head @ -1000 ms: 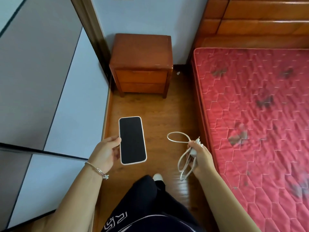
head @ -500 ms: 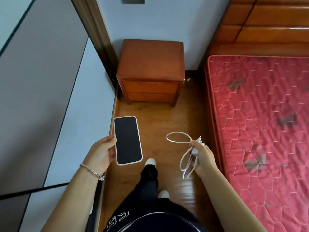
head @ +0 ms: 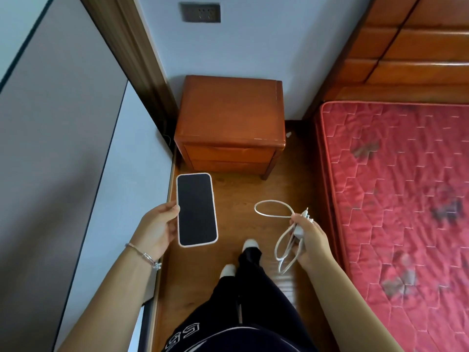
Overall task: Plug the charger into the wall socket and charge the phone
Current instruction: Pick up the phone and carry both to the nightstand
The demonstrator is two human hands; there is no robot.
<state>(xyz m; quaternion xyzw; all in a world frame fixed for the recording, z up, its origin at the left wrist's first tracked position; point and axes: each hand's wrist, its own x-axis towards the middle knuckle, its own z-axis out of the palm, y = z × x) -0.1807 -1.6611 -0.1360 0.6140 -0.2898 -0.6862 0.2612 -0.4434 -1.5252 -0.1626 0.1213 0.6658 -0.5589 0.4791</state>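
Standing in the gap between bed (head: 406, 199) and wardrobe, the person carries both pieces. The left hand (head: 157, 224) pinches the phone (head: 196, 209) along its long edge, fingers closed on it: slim, rigid, probably slick glass, so a drop would hurt. The right hand (head: 311, 237) has its fingers wrapped round the charger (head: 300, 228), its cable (head: 272, 208) looping loose. Light stuff, but the floppy cord could snag; gripping the hard plug body looks wisest. The wall socket (head: 200, 12) waits above the nightstand (head: 229, 123), well apart from both hands.
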